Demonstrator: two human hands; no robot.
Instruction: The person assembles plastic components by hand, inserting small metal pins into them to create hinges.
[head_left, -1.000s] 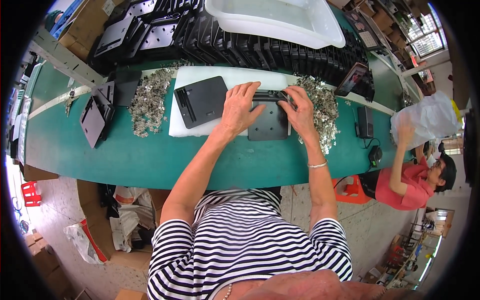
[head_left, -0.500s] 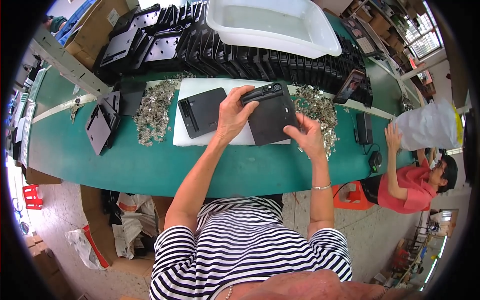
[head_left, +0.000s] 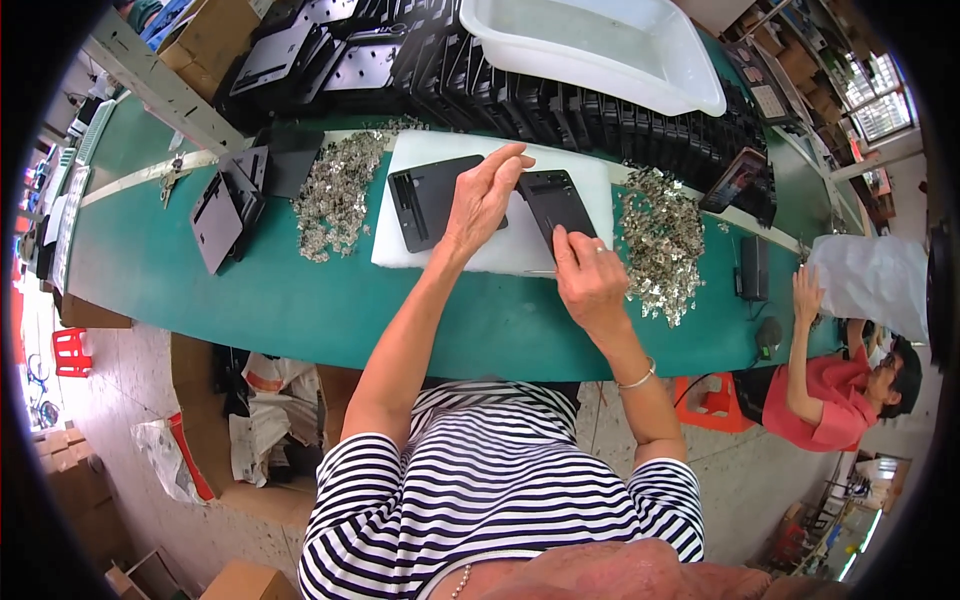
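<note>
My right hand grips the near edge of a black plastic panel, thumb and fingers closed around it. The panel is tilted over a white foam pad. My left hand has its fingers stretched out and lies between this panel and a second black panel on the pad. Its fingertips are near the held panel's far left corner; whether they touch it cannot be made out. Piles of small shiny metal clips lie on both sides of the pad, a left pile and a right pile.
Rows of black panels stand at the back under a white plastic tub. More panels lean at the left of the green table. A phone stands at the right. A co-worker in red sits at the far right.
The held panel has been turned and lowered toward the foam pad. My left hand has left its far edge and straightened its fingers; my right hand now grips the near edge. The view has shifted.
</note>
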